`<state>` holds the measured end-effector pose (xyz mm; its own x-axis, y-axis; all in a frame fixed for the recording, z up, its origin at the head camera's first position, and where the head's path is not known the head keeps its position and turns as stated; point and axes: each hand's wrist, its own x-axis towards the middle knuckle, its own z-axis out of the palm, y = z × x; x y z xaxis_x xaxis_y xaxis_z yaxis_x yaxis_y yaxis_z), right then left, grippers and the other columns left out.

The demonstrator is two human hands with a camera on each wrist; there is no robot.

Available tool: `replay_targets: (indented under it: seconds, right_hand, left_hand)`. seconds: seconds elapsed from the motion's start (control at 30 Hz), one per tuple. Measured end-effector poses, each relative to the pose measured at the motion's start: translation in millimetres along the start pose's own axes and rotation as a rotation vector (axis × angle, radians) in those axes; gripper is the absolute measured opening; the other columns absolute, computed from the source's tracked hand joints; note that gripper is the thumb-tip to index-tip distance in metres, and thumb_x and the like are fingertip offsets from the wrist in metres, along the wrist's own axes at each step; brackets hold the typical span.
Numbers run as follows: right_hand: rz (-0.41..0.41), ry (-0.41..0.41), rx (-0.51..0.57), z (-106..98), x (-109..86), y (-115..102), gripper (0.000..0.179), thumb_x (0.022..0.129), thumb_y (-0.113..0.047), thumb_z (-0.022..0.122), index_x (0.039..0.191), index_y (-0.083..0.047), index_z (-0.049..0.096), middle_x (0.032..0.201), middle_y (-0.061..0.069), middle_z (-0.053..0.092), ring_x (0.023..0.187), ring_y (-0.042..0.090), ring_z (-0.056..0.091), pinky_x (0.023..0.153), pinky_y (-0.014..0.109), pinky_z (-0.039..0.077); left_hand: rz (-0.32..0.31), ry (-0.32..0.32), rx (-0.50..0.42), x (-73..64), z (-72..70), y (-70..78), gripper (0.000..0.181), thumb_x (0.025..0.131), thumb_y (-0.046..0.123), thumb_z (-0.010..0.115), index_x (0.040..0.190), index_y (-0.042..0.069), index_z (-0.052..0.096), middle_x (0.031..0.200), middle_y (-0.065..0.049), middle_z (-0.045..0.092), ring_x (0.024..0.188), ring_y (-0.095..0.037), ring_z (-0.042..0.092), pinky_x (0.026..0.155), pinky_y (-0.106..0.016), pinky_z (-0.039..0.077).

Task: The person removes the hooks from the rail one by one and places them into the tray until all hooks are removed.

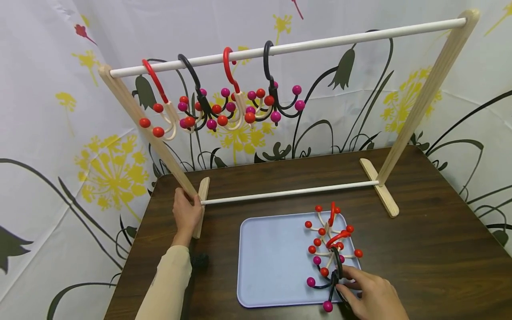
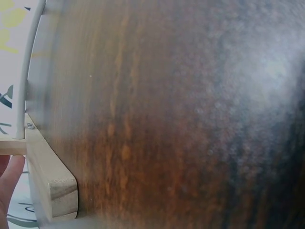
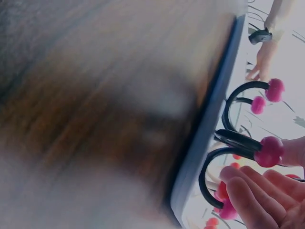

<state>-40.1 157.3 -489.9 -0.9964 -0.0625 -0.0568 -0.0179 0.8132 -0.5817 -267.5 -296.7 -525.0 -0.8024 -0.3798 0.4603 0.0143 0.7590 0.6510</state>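
Observation:
My left hand (image 1: 187, 213) grips the left wooden upright (image 1: 170, 162) of a rack, low down near its foot. At the tray's near right corner, my right hand (image 1: 374, 291) pinches a black multi-arm hook hanger (image 1: 339, 262) with magenta balls, thumb and fingers at its stem. In the right wrist view the hanger's curved arms (image 3: 206, 179) stand beside the fingers. Two red-hooked hangers (image 1: 332, 213) with cream arms and red balls lie on the blue tray (image 1: 272, 258), just beyond the black one and overlapping it in the head view.
Several hangers hang along the left half of the white top rail (image 1: 336, 42), red hooks (image 1: 228, 66) alternating with black ones (image 1: 267, 62). A lower white bar (image 1: 288, 193) joins the rack's feet (image 1: 382, 191). Behind the brown table (image 1: 436, 222) is a flowered curtain (image 1: 40, 133).

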Motion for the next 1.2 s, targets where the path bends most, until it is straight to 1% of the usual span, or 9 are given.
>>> replay_targets:
  seconds: [0.13, 0.23, 0.47, 0.6, 0.73, 0.83, 0.97, 1.1, 1.2]
  right_hand:
    - [-0.004, -0.056, 0.030, -8.7, -1.0, 2.7, 0.037, 0.077, -0.032, 0.083, 0.109, -0.018, 0.072, 0.092, -0.005, 0.073, 0.067, 0.000, 0.066, 0.060, 0.022, 0.052]
    - [-0.068, -0.117, 0.025, -20.7, -0.6, 4.4, 0.034, 0.081, -0.033, 0.080, 0.110, -0.018, 0.072, 0.091, -0.006, 0.073, 0.067, -0.003, 0.063, 0.060, 0.020, 0.051]
    - [-0.394, -0.129, 0.077, -63.9, 1.9, -0.3, 0.020, 0.084, -0.022, 0.077, 0.103, -0.014, 0.074, 0.088, -0.011, 0.071, 0.067, -0.004, 0.059, 0.055, 0.019, 0.049]
    - [-0.613, -0.020, 0.149, -86.2, 4.2, -15.6, 0.021, 0.080, -0.013, 0.081, 0.100, -0.018, 0.075, 0.090, -0.012, 0.071, 0.070, -0.002, 0.062, 0.056, 0.015, 0.049]
    - [-0.786, 0.126, 0.137, -109.1, 18.1, -38.5, 0.030, 0.078, -0.010, 0.082, 0.104, -0.022, 0.073, 0.093, -0.013, 0.070, 0.074, -0.002, 0.063, 0.064, 0.013, 0.050]
    - [-0.856, 0.239, 0.100, -127.3, 35.3, -55.1, 0.021, 0.087, -0.026, 0.076, 0.108, -0.022, 0.072, 0.098, -0.013, 0.070, 0.081, 0.001, 0.066, 0.072, 0.013, 0.050]
    - [-0.871, 0.362, 0.068, -149.3, 62.5, -76.7, 0.034, 0.094, -0.043, 0.063, 0.114, -0.017, 0.071, 0.107, -0.007, 0.070, 0.095, 0.008, 0.067, 0.083, 0.013, 0.046]
    - [-0.856, 0.444, 0.081, -164.9, 92.0, -97.2, 0.036, 0.084, -0.018, 0.078, 0.118, -0.012, 0.069, 0.114, 0.000, 0.069, 0.105, 0.015, 0.064, 0.091, 0.014, 0.042]
    - [-0.836, 0.473, 0.106, -172.2, 113.5, -110.4, 0.045, 0.078, -0.003, 0.079, 0.122, -0.009, 0.068, 0.119, 0.002, 0.067, 0.111, 0.018, 0.061, 0.088, 0.016, 0.041]
  left_hand:
    - [0.006, -0.002, -0.002, -1.3, 0.8, -0.5, 0.026, 0.087, 0.009, 0.063, 0.104, 0.001, 0.046, 0.091, -0.017, 0.050, 0.080, -0.039, 0.052, 0.073, -0.055, 0.040]
    - [0.000, 0.005, -0.004, -1.8, 0.1, -1.1, 0.026, 0.087, 0.009, 0.063, 0.104, 0.001, 0.046, 0.091, -0.016, 0.050, 0.080, -0.039, 0.052, 0.074, -0.055, 0.040]
    - [-0.001, 0.007, -0.003, -2.1, -1.0, -1.4, 0.025, 0.087, 0.010, 0.063, 0.104, 0.001, 0.046, 0.091, -0.017, 0.050, 0.081, -0.039, 0.052, 0.074, -0.056, 0.039]
    - [-0.003, 0.008, -0.001, -1.9, -0.8, -1.9, 0.025, 0.087, 0.010, 0.063, 0.104, 0.001, 0.046, 0.091, -0.017, 0.050, 0.082, -0.039, 0.052, 0.074, -0.056, 0.039]
    - [0.000, 0.009, 0.000, -0.9, -0.8, -2.1, 0.025, 0.087, 0.010, 0.063, 0.104, 0.001, 0.046, 0.091, -0.016, 0.049, 0.081, -0.040, 0.052, 0.073, -0.056, 0.039]
    - [0.003, 0.010, 0.001, -0.8, -1.6, -1.3, 0.025, 0.087, 0.009, 0.063, 0.103, 0.001, 0.046, 0.090, -0.016, 0.050, 0.081, -0.040, 0.052, 0.073, -0.056, 0.039]
    - [0.009, 0.005, -0.001, -0.8, -2.6, 1.1, 0.026, 0.086, 0.009, 0.064, 0.103, 0.001, 0.046, 0.090, -0.017, 0.050, 0.081, -0.041, 0.052, 0.074, -0.057, 0.039]
    - [0.007, 0.003, -0.004, -0.9, -3.0, 2.8, 0.026, 0.086, 0.009, 0.064, 0.104, 0.001, 0.047, 0.091, -0.017, 0.050, 0.081, -0.041, 0.053, 0.075, -0.058, 0.039]
    - [0.005, 0.004, -0.002, -1.3, -3.3, 2.6, 0.026, 0.086, 0.009, 0.064, 0.104, 0.001, 0.046, 0.091, -0.017, 0.050, 0.082, -0.041, 0.053, 0.074, -0.058, 0.039]
